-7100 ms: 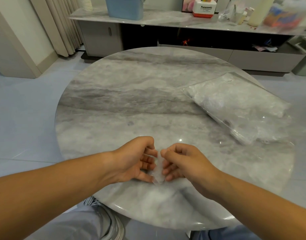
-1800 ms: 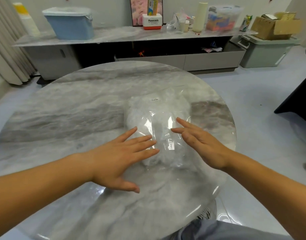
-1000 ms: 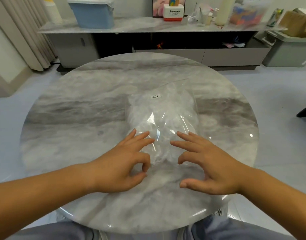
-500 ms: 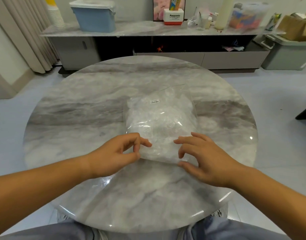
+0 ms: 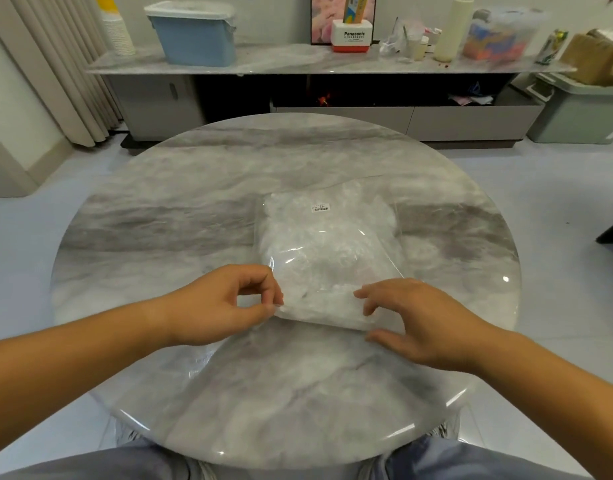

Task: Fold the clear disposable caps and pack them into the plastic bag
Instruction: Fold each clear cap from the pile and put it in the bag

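Observation:
A clear plastic bag [image 5: 327, 251] stuffed with crumpled clear caps lies in the middle of the round marble table [image 5: 159, 237], a small barcode label near its far end. Its near end is folded over. My left hand [image 5: 228, 306] pinches the folded near-left corner between thumb and forefinger. My right hand [image 5: 412, 320] holds the near-right corner, fingers curled on top of the fold and thumb against its edge near the table. No loose cap is visible outside the bag.
A low marble-topped cabinet [image 5: 298, 60] stands beyond the table with a blue bin [image 5: 197, 32], a Panasonic box [image 5: 353, 36] and bottles. Curtains [image 5: 55, 64] hang at the left. A grey-green storage box [image 5: 582, 109] sits on the floor at the right.
Seconds ago my hands folded a small cap; the bag then lay in front of me under flat hands. Since then both hands curled onto its near end and folded it over.

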Demonstrator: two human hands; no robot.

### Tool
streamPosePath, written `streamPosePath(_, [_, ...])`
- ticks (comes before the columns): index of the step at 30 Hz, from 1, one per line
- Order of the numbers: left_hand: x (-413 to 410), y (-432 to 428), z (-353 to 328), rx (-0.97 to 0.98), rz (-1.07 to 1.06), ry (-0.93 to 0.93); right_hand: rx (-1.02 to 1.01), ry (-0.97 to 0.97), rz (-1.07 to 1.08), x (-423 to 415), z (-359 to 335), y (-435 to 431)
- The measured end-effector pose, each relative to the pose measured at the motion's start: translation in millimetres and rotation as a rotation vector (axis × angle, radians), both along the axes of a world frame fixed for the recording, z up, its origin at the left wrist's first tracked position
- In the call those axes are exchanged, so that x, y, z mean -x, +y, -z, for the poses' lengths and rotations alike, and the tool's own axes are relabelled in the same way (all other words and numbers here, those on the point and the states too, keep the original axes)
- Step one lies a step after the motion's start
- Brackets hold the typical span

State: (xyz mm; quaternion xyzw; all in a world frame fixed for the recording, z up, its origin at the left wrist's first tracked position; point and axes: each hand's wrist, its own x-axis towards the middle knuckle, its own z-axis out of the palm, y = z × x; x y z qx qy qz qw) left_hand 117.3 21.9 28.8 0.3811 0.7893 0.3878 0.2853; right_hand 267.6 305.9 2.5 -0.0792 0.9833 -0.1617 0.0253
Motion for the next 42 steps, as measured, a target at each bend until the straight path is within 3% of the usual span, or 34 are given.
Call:
streamPosePath(2, [0.8,-3.8,1.6,0.016,0.009,0.02,-0.026,0.097,-0.04,-7.6,6.0,5.0])
streamPosePath(5, [3.5,-5.5,4.7,-0.014,-0.024,0.011,-0.177,0.406,-0.012,-14.1,14.6,5.5])
streamPosePath(8, [5.5,-5.7,5.1,-0.05,-0.055,-0.009,-0.222,0.485,0.042,-17.4,19.2,-6.6])
streamPosePath(14, [5.2,-0.4,8.2,-0.061,-0.043,-0.053,-0.085,0.358,0.174,-25.7,24.3,-21.0])
streamPosePath(20, [2.3,2.3,9.3,-0.053,-0.017,-0.077,-0.159,0.137,0.111,-31.8,27.9,-36.2])
streamPosePath(26, [1.6,2.8,8.0,-0.056,-0.03,-0.078,-0.149,0.222,0.213,-36.5,26.1,-55.9])
streamPosePath(37, [-0.4,5.4,10.3,-0.055,0.039,-0.109,0.124,-0.066,0.108,-23.4,21.6,-49.9])
streamPosePath(42, [-1.9,5.2,10.7,-0.05,0.05,-0.107,0.022,-0.031,0.101,-14.0,23.1,-48.6])
